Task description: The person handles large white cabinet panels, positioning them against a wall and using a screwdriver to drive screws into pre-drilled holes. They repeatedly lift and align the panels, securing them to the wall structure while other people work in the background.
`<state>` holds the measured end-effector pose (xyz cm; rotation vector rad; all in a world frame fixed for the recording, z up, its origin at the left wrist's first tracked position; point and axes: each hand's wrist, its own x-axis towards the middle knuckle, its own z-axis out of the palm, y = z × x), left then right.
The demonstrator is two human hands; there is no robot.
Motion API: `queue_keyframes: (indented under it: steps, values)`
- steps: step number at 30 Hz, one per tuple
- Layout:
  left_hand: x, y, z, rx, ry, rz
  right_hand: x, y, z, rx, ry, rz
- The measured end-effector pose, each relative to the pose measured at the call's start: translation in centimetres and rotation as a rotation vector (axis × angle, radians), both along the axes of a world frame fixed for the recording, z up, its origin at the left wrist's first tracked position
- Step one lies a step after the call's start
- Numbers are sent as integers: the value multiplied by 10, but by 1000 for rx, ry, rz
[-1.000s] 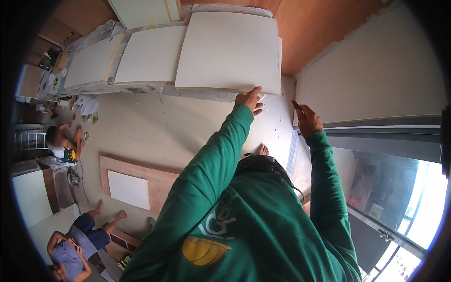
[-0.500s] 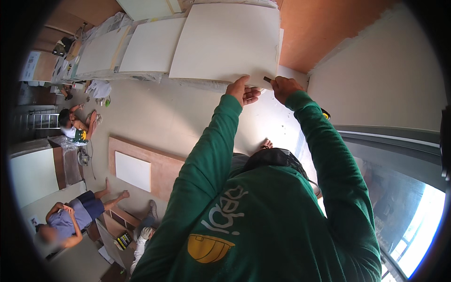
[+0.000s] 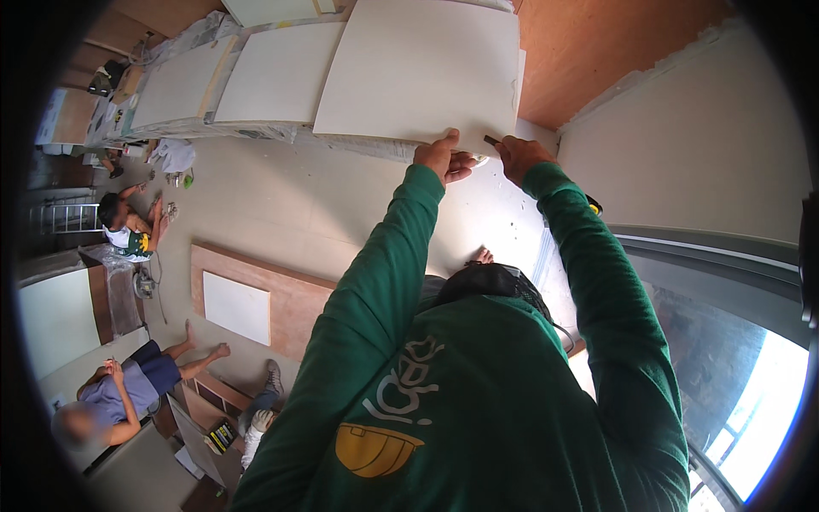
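Note:
A large white panel [image 3: 418, 72] lies at the top centre, on the row of cabinets. My left hand [image 3: 442, 159] grips its near edge, thumb on top and fingers curled below. Close by on the right, my right hand [image 3: 525, 160] is closed around a short, dark, flat tool [image 3: 491, 140]. The tool's tip points left, over the panel's near right corner. What kind of tool it is cannot be made out, and most of it is hidden in the fingers.
More white panels [image 3: 277, 72] continue leftward along the row. A brown board [image 3: 299, 299] with a smaller white panel [image 3: 236, 307] lies on the floor. People sit at the left, one in a purple shirt [image 3: 119, 397]. A window [image 3: 759, 410] stands at the right.
The whole view has shifted slightly, so the panel appears a little farther right. Both hands keep nearly the same hold at the panel's near edge. The person at lower left has moved their arms slightly.

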<state>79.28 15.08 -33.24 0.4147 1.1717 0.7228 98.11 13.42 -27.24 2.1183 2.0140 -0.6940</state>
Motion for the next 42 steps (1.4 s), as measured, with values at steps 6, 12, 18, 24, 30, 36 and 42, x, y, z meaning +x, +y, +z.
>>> queue_keyframes:
  steps: [6, 12, 18, 24, 30, 36, 42]
  values:
    - [1, 1, 6, 0, -42, -9, 1, -2, -4, 102, -44, 41]
    - [3, -1, 6, -10, -72, 17, -3, 0, 12, -37, -154, 121]
    - [15, -5, -2, -9, -121, 146, -5, 4, 16, -37, -186, 186]
    - [18, -7, -2, 12, -130, 172, -5, 10, 20, -31, -258, 294]
    - [22, -6, -5, 28, -111, 142, -4, 13, 21, -101, -209, 292]
    - [31, -10, -15, 92, -90, 170, -1, 8, 8, -24, -93, 228]
    - [35, -11, -11, 66, -58, 202, -1, 8, 14, -68, -115, 231]
